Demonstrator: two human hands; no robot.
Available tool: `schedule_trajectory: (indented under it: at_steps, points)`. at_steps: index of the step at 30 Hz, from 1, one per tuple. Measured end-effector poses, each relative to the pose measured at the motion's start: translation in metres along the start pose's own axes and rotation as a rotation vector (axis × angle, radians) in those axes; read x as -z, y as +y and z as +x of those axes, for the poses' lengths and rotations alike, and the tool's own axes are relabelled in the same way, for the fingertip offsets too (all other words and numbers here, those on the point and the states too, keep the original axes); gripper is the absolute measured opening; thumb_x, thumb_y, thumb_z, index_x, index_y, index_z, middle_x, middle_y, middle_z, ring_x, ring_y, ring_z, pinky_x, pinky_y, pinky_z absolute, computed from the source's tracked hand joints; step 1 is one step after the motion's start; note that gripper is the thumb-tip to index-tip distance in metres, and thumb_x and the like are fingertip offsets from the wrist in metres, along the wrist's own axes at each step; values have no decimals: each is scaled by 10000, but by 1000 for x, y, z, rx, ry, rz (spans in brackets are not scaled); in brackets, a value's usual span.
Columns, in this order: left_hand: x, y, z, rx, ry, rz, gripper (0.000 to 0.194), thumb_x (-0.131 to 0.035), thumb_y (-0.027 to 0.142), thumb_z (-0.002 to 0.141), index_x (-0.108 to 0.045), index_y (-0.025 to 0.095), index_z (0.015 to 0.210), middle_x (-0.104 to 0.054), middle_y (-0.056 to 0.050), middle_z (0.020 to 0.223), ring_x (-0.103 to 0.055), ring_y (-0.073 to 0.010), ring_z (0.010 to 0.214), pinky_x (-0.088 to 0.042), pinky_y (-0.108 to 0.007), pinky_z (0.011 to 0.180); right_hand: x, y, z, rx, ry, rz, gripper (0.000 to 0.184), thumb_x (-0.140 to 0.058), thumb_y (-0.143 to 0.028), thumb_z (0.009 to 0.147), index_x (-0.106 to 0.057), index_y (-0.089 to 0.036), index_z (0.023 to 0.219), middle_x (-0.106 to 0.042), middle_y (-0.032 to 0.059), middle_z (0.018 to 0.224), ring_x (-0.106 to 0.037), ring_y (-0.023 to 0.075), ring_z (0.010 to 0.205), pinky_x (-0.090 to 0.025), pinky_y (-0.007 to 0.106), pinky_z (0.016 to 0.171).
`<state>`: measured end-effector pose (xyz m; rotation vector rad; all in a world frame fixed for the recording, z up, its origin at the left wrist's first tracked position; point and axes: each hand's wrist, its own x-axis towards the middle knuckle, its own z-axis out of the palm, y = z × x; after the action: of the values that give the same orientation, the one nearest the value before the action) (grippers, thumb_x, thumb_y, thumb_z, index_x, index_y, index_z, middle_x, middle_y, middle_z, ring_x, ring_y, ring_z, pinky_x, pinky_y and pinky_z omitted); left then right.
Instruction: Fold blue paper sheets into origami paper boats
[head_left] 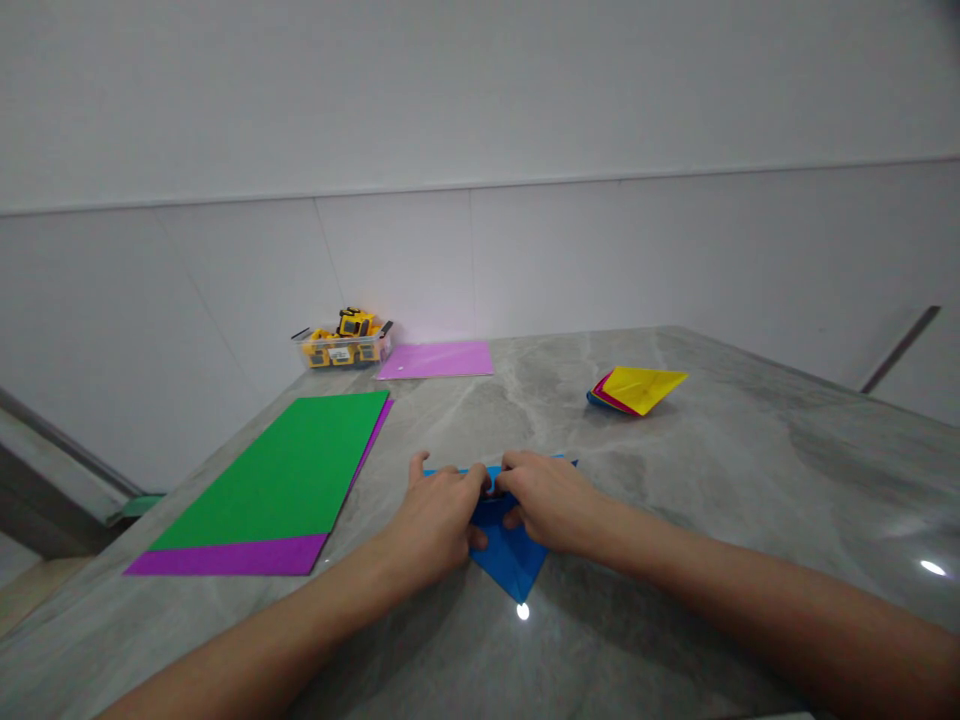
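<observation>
A folded piece of blue paper (514,560) lies on the grey marbled table near me, its pointed corner toward me. My left hand (442,510) is closed on its left part, fingers pressing near the upper fold and the little finger sticking up. From the other side my right hand (547,500) grips the paper, fingertips almost touching those of the left. Between the fingertips a folded layer shows, but much of the paper is hidden under both hands.
On the left, green sheets (292,470) overlap purple paper (240,558). A pink sheet (439,360) lies by the wall, beside a clear bin (345,350) of yellow toy parts. Stacked folded papers, yellow (645,385) on top, rest at the right on the table (720,480).
</observation>
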<state>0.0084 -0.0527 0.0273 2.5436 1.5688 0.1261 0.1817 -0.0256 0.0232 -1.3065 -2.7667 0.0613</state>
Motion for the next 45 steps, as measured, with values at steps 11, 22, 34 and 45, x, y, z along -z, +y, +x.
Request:
schedule_trajectory:
  at_steps: [11,22,34,45]
  points:
    - [35,-61,4,-23,-160,-308,462,-745,213,671,-599,208,1109,-695,-53,1120,-626,-222,1044,-436,-337,918,2,3,2,7,-49,2,212,-657,-301,814,-686,-194,994,-633,104,989,-627,248,844,-409,291,640]
    - [21,-41,0,-235,-135,-85,505,-756,272,705,-596,295,1183,-675,-13,1166,-592,-256,1114,-194,-494,1086,3,2,1,24,-63,5,223,-658,-272,824,-671,-220,1039,-606,96,995,-606,251,875,-407,297,651]
    - [19,-34,-10,-212,-208,1,471,-632,134,760,-562,296,1196,-657,-35,1179,-594,-311,1107,-105,-702,1052,5,-1,-2,34,-82,-27,177,-625,-255,838,-676,-229,1005,-611,95,1001,-614,278,914,-407,291,618]
    - [11,-17,-42,-212,-123,196,551,-583,288,787,-495,126,1307,-580,-217,1274,-531,-370,1204,-37,-688,1088,8,-4,-1,61,-99,-65,167,-614,-241,838,-680,-212,989,-611,109,1007,-607,279,936,-419,305,660]
